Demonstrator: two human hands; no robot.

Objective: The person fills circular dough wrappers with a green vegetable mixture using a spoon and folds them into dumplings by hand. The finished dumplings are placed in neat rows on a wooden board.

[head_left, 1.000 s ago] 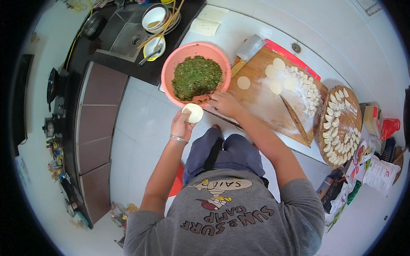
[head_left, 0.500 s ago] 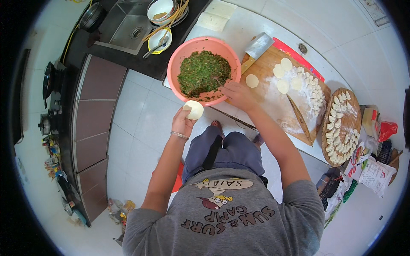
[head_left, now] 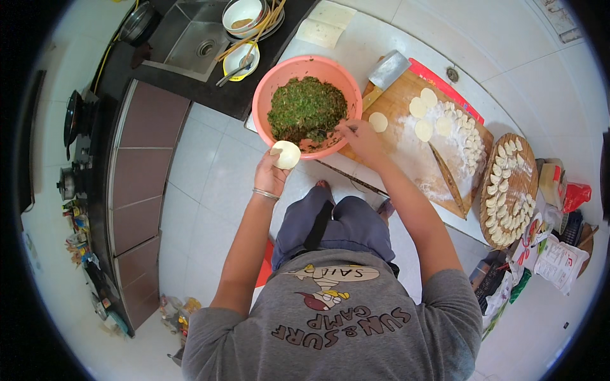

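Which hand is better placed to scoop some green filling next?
Probably the right hand: it's at the pink basin, near the green filling; the left hand holds a dough wrapper.

Toward one o'clock, the right hand [head_left: 357, 136] is partly masking its own fingertips, and anything between them is showing too small to tell. At the pink bowl's [head_left: 262, 95] seven o'clock, the dough wrapper [head_left: 287, 155] is covering some rim and is hiding some fingers of the left hand [head_left: 271, 177]. The upper edge is cutting off the sink [head_left: 192, 54] at eleven; the lower edge is cropping the grey shirt [head_left: 381, 317] at six.
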